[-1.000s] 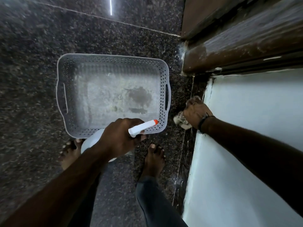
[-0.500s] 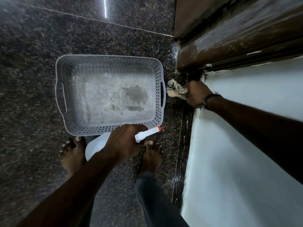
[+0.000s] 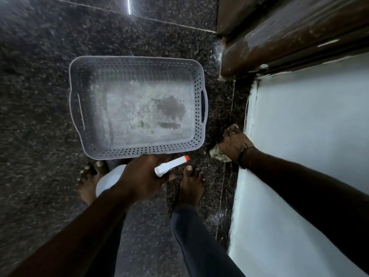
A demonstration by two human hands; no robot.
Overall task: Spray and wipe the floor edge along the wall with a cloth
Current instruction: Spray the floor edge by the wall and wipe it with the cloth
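Since half a second earlier, the right hand [image 3: 234, 143] had drawn the cloth [image 3: 218, 154] back along the wall base, away from the brown door frame [image 3: 279, 47] and toward the person's feet; it now sat at about 3 o'clock in the view, where before it had been up near the frame's lower corner. The left hand [image 3: 143, 176] and its spray bottle [image 3: 171, 165] had hardly shifted.

The right grip was clamped on the cloth, fingers curled over it and pressing it down on the dark speckled floor [image 3: 40, 96] just beside the pale wall [image 3: 309, 146]. Only a crumpled light corner of the cloth showed, at the hand's 7 o'clock side. A ring sat on one finger and a dark band circled the wrist.

The left grip was closed around the spray bottle's neck, the white nozzle with its orange tip pointing toward 2 o'clock and the white body showing behind the hand at 8 o'clock. It was held above the floor near 6 o'clock of the grey perforated basket [image 3: 199, 76], which stood on the floor at centre. Two bare feet stood below the basket, the right foot [image 3: 191, 182] near the wall edge, the left foot [image 3: 89, 176] partly behind the bottle.
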